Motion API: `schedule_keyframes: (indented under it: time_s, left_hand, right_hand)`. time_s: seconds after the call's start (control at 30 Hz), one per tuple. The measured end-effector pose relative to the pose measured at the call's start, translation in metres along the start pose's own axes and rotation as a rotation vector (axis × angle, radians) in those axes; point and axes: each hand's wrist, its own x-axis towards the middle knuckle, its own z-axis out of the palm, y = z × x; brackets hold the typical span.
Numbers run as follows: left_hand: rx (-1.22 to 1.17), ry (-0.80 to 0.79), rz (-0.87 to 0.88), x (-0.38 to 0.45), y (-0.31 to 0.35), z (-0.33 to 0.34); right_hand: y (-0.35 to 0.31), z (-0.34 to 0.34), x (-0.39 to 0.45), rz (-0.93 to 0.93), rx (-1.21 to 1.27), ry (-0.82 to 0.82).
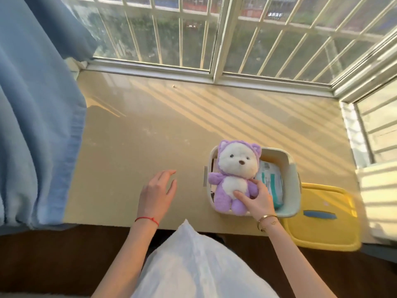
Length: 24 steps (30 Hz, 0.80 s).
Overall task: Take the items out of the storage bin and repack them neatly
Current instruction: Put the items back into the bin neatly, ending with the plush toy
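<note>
A person's right hand [256, 200] grips a purple-and-white plush bear [233, 177] lying atop a cream storage bin [289, 179] on a sunlit window ledge [150, 125], while the left hand [158, 193] hovers open and empty nearby.

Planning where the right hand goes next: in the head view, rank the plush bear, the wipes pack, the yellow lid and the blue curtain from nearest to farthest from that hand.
1. Plush bear: held by the right hand, over the bin's left side.
2. Wipes pack: in the bin, just beyond the fingers.
3. Yellow lid: on the ledge, to the right.
4. Blue curtain: far left.
</note>
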Motion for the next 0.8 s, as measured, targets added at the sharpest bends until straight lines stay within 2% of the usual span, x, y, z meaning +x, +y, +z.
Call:
schedule_keyframes:
  time_s: [0.17, 0.37, 0.63, 0.8]
  left_hand:
    - [-0.018, 0.016, -0.063, -0.021, 0.054, 0.052]
    - [-0.019, 0.02, -0.122, -0.042, 0.077, 0.083]
    - [-0.005, -0.032, -0.105, -0.049, 0.082, 0.089]
    - [0.013, -0.067, 0.001, -0.044, 0.089, 0.084]
  right_hand:
    - [0.045, -0.021, 0.031, -0.036, -0.081, -0.115]
    - [0.064, -0.005, 0.06, -0.015, -0.114, -0.208]
    - [0.077, 0.015, 0.056, -0.008, -0.181, -0.14]
    - [0.074, -0.002, 0.036, -0.079, -0.193, -0.024]
